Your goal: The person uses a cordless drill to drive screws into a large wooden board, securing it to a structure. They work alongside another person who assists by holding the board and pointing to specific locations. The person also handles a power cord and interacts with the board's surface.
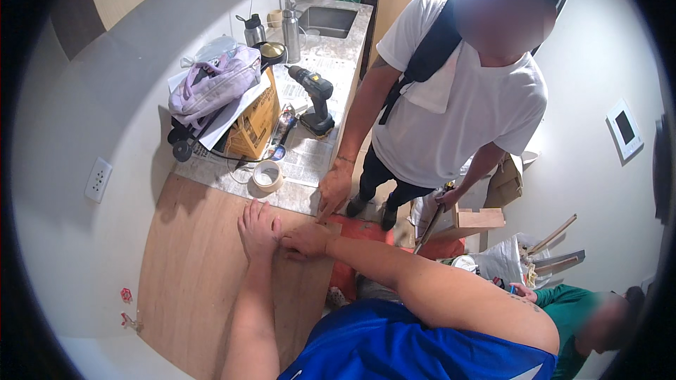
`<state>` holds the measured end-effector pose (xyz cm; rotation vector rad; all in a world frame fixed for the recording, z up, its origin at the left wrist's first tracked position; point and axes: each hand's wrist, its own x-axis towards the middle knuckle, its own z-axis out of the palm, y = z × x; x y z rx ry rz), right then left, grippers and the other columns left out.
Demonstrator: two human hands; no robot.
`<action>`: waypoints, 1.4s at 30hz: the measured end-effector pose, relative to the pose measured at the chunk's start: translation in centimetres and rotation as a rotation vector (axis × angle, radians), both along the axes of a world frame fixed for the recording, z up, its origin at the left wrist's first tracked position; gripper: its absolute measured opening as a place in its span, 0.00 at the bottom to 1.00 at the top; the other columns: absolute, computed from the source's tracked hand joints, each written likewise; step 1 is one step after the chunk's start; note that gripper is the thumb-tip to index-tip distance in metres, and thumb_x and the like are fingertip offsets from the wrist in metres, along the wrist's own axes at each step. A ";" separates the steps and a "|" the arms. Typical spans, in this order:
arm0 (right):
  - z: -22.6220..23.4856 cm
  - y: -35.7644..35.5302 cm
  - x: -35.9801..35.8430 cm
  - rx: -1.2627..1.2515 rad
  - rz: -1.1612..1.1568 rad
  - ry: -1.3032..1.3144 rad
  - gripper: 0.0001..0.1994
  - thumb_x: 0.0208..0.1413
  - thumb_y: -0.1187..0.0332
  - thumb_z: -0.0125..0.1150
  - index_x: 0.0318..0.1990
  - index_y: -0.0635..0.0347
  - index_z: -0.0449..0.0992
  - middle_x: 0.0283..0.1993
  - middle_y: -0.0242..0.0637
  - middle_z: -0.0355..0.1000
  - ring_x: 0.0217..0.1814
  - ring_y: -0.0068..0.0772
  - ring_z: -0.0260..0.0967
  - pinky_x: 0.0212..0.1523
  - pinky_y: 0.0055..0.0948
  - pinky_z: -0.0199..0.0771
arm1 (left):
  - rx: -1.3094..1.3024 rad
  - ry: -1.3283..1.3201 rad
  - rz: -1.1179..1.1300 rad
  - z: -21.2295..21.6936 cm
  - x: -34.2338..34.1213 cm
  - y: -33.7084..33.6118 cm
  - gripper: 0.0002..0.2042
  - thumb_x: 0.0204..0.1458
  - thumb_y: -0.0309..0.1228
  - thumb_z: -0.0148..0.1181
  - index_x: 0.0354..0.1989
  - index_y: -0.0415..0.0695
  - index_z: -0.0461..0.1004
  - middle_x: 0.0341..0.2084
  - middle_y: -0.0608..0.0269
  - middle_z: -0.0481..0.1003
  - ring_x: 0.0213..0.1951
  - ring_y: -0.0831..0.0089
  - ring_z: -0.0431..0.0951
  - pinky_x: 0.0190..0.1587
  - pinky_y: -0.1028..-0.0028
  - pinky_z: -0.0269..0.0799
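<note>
The wooden board (190, 260) lies beneath both hands, its far edge bordering the newspaper-covered worktop (324, 50). The left grip (259, 233) rests open on it near that edge. Just beside, the right grip (307, 240) bends its fingers by the far right corner; whether it clasps anything, I cannot tell.

Open board (190, 260) on the left, crowding ahead.
A hand could slide left of the left hand (260, 229) to the wall (70, 147); ahead stand a tape roll (268, 186), drill (318, 98) and bag (211, 91); a co-worker's hand (335, 188) blocks the far right corner.
</note>
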<state>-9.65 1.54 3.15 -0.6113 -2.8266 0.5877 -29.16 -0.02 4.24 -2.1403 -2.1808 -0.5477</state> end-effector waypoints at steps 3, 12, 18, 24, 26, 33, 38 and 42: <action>0.3 0.1 0.0 -0.007 -0.005 -0.013 0.20 0.67 0.47 0.58 0.43 0.57 0.74 0.44 0.44 0.76 0.44 0.54 0.79 0.44 0.52 0.80 | 0.007 0.006 0.003 -0.1 0.0 0.1 0.29 0.60 0.48 0.60 0.68 0.50 0.75 0.73 0.54 0.67 0.75 0.54 0.62 0.76 0.44 0.53; -0.5 1.6 0.0 -0.206 0.082 0.011 0.19 0.62 0.55 0.63 0.55 0.54 0.79 0.47 0.48 0.80 0.49 0.57 0.78 0.53 0.53 0.77 | 0.019 0.024 -0.033 -0.3 -0.4 0.5 0.27 0.58 0.46 0.63 0.64 0.48 0.78 0.70 0.55 0.70 0.73 0.53 0.65 0.74 0.45 0.57; 1.6 0.4 0.1 -0.100 0.024 -0.086 0.21 0.65 0.48 0.60 0.49 0.59 0.77 0.45 0.48 0.80 0.47 0.56 0.80 0.49 0.55 0.79 | -0.033 0.031 -0.001 0.2 -0.2 0.1 0.29 0.63 0.48 0.59 0.71 0.52 0.73 0.74 0.55 0.66 0.76 0.54 0.61 0.76 0.45 0.53; 2.8 0.2 0.0 -0.073 0.000 -0.100 0.21 0.67 0.48 0.57 0.45 0.59 0.78 0.41 0.47 0.80 0.46 0.54 0.81 0.49 0.54 0.79 | -0.047 0.015 0.004 -0.1 -0.2 0.3 0.29 0.63 0.49 0.59 0.72 0.53 0.72 0.75 0.54 0.65 0.77 0.54 0.60 0.76 0.44 0.52; 2.8 0.3 -0.2 -0.070 0.000 -0.113 0.21 0.67 0.48 0.57 0.44 0.59 0.78 0.41 0.47 0.80 0.46 0.54 0.81 0.49 0.53 0.79 | -0.061 0.022 0.014 -0.2 -0.2 0.4 0.29 0.63 0.50 0.58 0.71 0.54 0.73 0.75 0.56 0.64 0.77 0.56 0.59 0.77 0.44 0.51; 2.1 0.1 -0.2 -0.052 0.008 -0.004 0.17 0.64 0.53 0.60 0.41 0.59 0.78 0.42 0.45 0.79 0.47 0.52 0.80 0.48 0.52 0.80 | -0.070 0.014 0.009 -0.5 -0.4 0.6 0.30 0.62 0.51 0.58 0.71 0.54 0.73 0.76 0.57 0.64 0.77 0.56 0.59 0.77 0.44 0.50; 0.8 -4.3 -0.3 -0.016 -0.095 -0.066 0.17 0.62 0.54 0.62 0.46 0.60 0.80 0.52 0.46 0.76 0.61 0.53 0.74 0.62 0.52 0.73 | -0.066 0.017 0.023 -0.6 -0.3 0.5 0.30 0.61 0.51 0.59 0.71 0.54 0.73 0.75 0.56 0.64 0.77 0.55 0.59 0.77 0.43 0.49; 0.8 -9.7 1.8 -0.005 -0.065 0.118 0.24 0.64 0.51 0.61 0.58 0.59 0.79 0.69 0.49 0.70 0.76 0.56 0.61 0.77 0.53 0.59 | -0.055 0.028 0.014 0.0 -0.1 0.4 0.30 0.63 0.50 0.60 0.72 0.52 0.72 0.75 0.54 0.64 0.77 0.55 0.59 0.77 0.45 0.50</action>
